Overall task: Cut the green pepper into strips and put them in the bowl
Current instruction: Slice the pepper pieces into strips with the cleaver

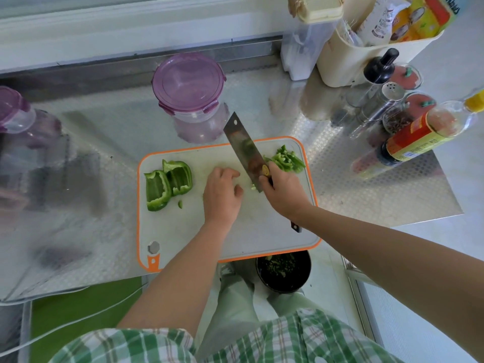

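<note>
Now, right hand [281, 188]: wrapped round the cleaver [243, 150] handle, blade slanting across the board's far half.
Left hand [222, 191]: knuckles up just left of the blade, fingers curled; I cannot tell whether it holds anything.
Green pepper pieces [167, 183]: two large uncut pieces by the cutting board [183, 231]'s left orange rim.
Strips [286, 159]: heaped at the far right corner, close to the rim.
Open room: bare board between pieces and left hand, and along the near half.
Black bowl [301, 282]: below the board's near right edge, partly under it, green bits inside.
Purple-lidded container [190, 98]: just beyond the far edge.
</note>
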